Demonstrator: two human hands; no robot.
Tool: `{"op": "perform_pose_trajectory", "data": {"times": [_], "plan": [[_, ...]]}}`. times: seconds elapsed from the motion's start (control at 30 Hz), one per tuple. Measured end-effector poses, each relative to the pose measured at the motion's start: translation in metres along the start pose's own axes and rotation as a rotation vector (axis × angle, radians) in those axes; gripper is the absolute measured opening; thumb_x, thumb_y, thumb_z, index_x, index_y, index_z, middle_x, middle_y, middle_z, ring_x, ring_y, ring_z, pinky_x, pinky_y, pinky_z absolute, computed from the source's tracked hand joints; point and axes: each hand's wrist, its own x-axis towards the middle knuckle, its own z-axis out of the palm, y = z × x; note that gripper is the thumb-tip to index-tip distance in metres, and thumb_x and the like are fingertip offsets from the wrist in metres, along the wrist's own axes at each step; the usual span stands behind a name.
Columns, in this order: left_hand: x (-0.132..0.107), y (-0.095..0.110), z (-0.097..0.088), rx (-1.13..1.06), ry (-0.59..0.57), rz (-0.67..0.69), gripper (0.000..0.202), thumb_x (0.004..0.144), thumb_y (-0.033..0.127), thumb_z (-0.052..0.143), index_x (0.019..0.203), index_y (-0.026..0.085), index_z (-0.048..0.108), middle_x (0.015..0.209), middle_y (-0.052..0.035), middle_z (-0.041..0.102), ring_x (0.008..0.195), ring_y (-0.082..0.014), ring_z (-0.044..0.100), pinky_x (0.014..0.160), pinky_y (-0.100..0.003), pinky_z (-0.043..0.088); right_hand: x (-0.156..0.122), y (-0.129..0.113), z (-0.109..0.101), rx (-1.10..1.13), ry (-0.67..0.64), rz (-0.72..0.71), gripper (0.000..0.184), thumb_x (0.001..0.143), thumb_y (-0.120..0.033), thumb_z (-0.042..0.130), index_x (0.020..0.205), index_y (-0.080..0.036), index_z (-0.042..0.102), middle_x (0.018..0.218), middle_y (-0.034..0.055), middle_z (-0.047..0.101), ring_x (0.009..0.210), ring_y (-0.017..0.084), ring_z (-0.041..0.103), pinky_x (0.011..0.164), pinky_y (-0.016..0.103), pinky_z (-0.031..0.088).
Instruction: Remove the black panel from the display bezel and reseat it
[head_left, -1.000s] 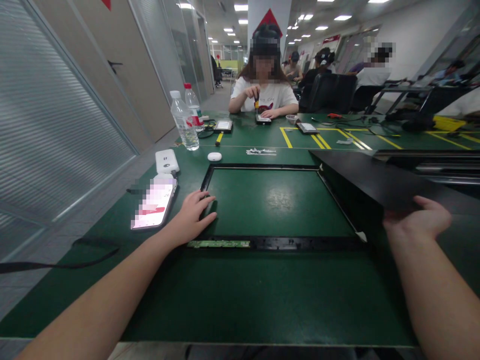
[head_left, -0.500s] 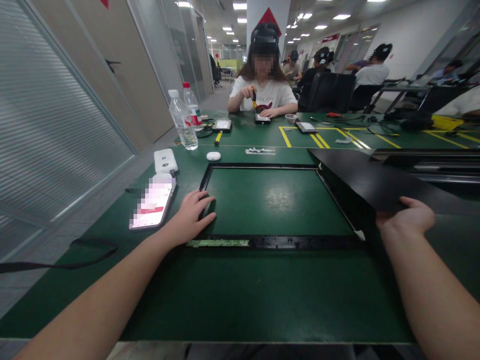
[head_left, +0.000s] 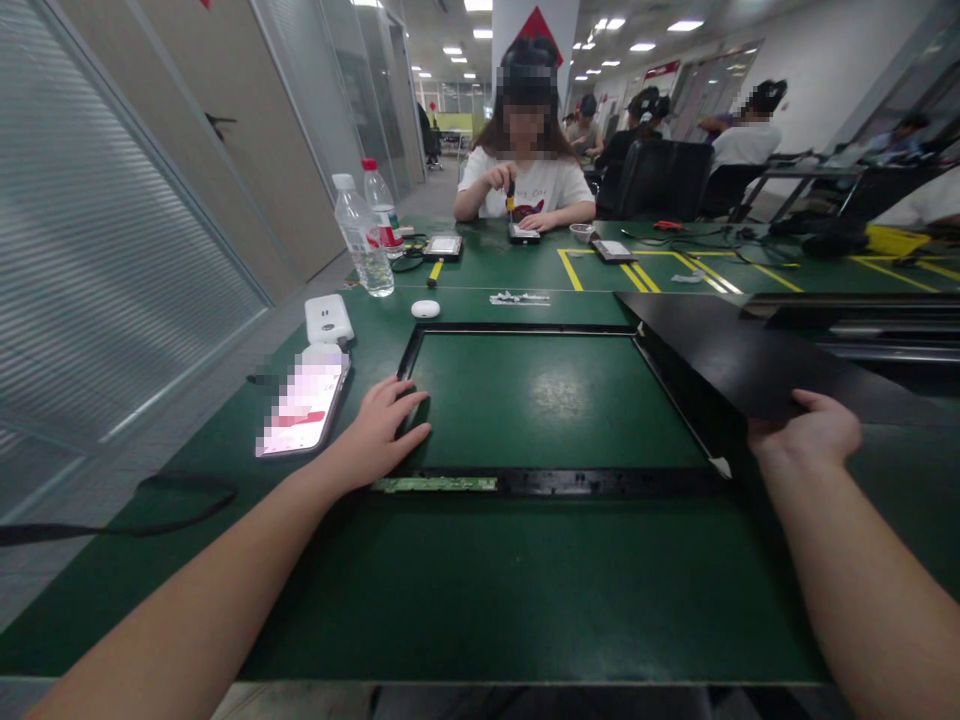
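A thin black frame [head_left: 600, 484], open in the middle, lies flat on the green table in front of me. Along the left of its near bar runs a narrow green circuit board [head_left: 439, 485]. My left hand [head_left: 390, 425] rests over the frame's left side with its fingers spread. On the other side, my right hand [head_left: 814, 435] grips the near edge of a dark flat panel [head_left: 750, 350], thumb on top and other fingers hidden below. The panel is tilted, its left corner close to the frame's far right corner. Whether panel and frame touch there, I cannot tell.
Left of the frame lie a lit phone [head_left: 306, 405], a white power bank [head_left: 328, 318] and a small white case [head_left: 425, 309]. Two bottles [head_left: 366, 240] stand behind. Across the table a person holds a screwdriver [head_left: 511, 196] on a small drive [head_left: 524, 233]. Dark bars [head_left: 862, 312] lie right.
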Motion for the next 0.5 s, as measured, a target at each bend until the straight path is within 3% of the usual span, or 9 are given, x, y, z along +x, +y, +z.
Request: {"op": "perform_pose_trajectory", "data": {"times": [0.27, 0.5], "plan": [[0.000, -0.008, 0.013, 0.028, 0.043, -0.008, 0.071, 0.104, 0.070, 0.047, 0.149, 0.018, 0.068, 0.163, -0.0217, 0.057, 0.161, -0.0468, 0.037, 0.130, -0.072, 0.029, -0.002, 0.005, -0.001, -0.023, 0.010, 0.028, 0.025, 0.071, 0.001, 0.052, 0.082, -0.021, 0.051, 0.090, -0.0026, 0.065, 0.068, 0.010, 0.063, 0.056, 0.022, 0.062], [0.000, -0.009, 0.013, 0.026, 0.040, 0.001, 0.071, 0.104, 0.067, 0.047, 0.150, 0.018, 0.067, 0.164, -0.0224, 0.057, 0.161, -0.0478, 0.036, 0.130, -0.074, 0.029, -0.004, 0.005, -0.001, -0.041, 0.029, 0.051, 0.025, 0.073, 0.000, 0.053, 0.087, -0.021, 0.056, 0.094, -0.0013, 0.069, 0.073, 0.012, 0.067, 0.057, 0.023, 0.063]]}}
